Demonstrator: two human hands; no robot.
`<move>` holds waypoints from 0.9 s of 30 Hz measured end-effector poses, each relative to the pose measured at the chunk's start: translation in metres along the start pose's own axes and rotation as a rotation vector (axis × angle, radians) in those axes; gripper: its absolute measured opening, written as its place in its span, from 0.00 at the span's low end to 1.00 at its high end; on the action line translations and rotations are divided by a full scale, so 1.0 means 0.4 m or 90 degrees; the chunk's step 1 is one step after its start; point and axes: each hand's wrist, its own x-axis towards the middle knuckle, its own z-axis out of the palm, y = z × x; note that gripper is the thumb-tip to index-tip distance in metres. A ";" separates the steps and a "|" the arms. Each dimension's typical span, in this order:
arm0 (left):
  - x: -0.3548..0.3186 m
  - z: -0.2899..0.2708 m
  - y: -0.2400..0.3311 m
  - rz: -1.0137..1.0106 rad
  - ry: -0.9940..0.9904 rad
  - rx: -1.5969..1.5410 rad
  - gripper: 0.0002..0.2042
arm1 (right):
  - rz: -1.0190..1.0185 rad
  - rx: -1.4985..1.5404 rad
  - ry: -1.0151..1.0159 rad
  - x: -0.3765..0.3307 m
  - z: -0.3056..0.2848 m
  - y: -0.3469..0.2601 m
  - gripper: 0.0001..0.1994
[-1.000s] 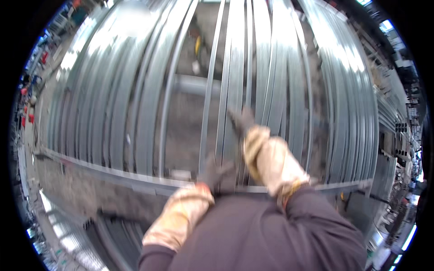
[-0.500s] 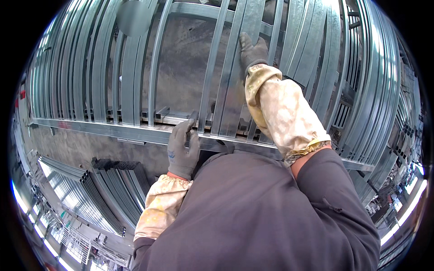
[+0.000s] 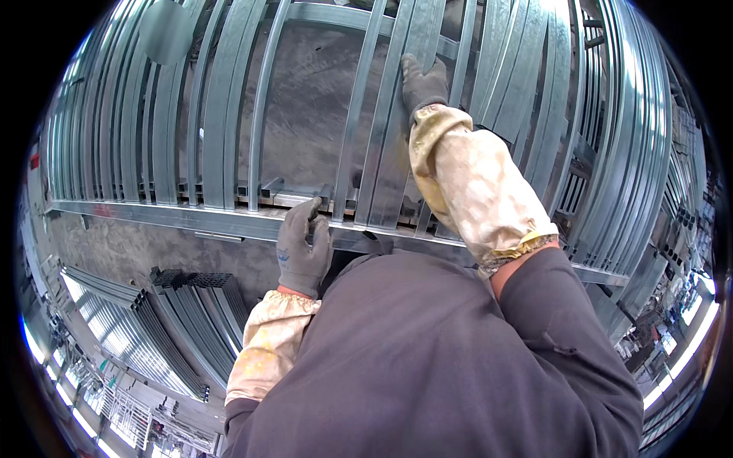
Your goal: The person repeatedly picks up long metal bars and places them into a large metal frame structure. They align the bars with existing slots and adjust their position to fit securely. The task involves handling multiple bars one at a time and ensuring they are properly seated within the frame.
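A bundle of grey metal profiles (image 3: 183, 320) is stacked on the concrete floor (image 3: 114, 248) at the lower left. More long metal profiles (image 3: 672, 198) are seen at the right side.

1. The left hand (image 3: 303, 248) wears a grey glove; its palm faces the horizontal steel rail (image 3: 191, 217), so what its fingertips press against cannot be seen.
2. The right hand (image 3: 424, 82) lies on an upright steel channel (image 3: 397, 130); whether its fingers wrap the channel's edge is hidden.
3. The person's dark torso (image 3: 427, 359) covers the rail's middle stretch and the floor below.
4. The stacked channels (image 3: 183, 305) at lower left blur toward the rim.
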 end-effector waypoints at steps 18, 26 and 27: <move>0.071 0.069 0.075 -0.044 -0.050 -0.110 0.18 | -0.082 0.237 0.013 -0.076 -0.680 0.177 0.22; 0.362 0.561 0.517 0.168 -0.077 0.267 0.54 | 0.031 0.434 -0.130 0.070 -0.730 0.194 0.18; 0.396 0.612 0.532 0.138 -0.078 0.306 0.56 | 0.013 0.484 -0.134 0.086 -0.705 0.195 0.16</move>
